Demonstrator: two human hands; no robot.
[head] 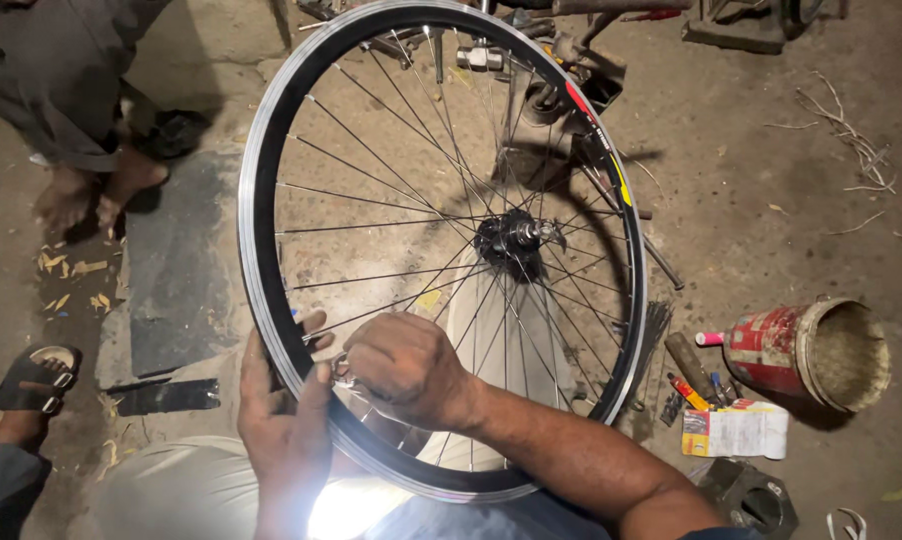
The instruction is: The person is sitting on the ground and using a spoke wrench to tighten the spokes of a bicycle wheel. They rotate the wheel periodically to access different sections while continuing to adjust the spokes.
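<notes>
A bicycle wheel with a black rim (261,180), thin spokes and a dark hub (516,238) stands tilted in front of me, resting near my lap. My left hand (283,420) grips the rim at its lower left edge. Inside the rim, my right hand (406,368) is closed on a small round metal tool (343,370) at a spoke end close to the rim. A red and yellow sticker (601,140) marks the rim's right side.
A rusty red can (806,350) lies on its side at right, beside a small printed box (736,432) and hand tools (689,372). Loose spokes (655,330) lie near the rim. Another person's bare feet (96,190) and a sandalled foot (31,385) are at left. Dirt floor all around.
</notes>
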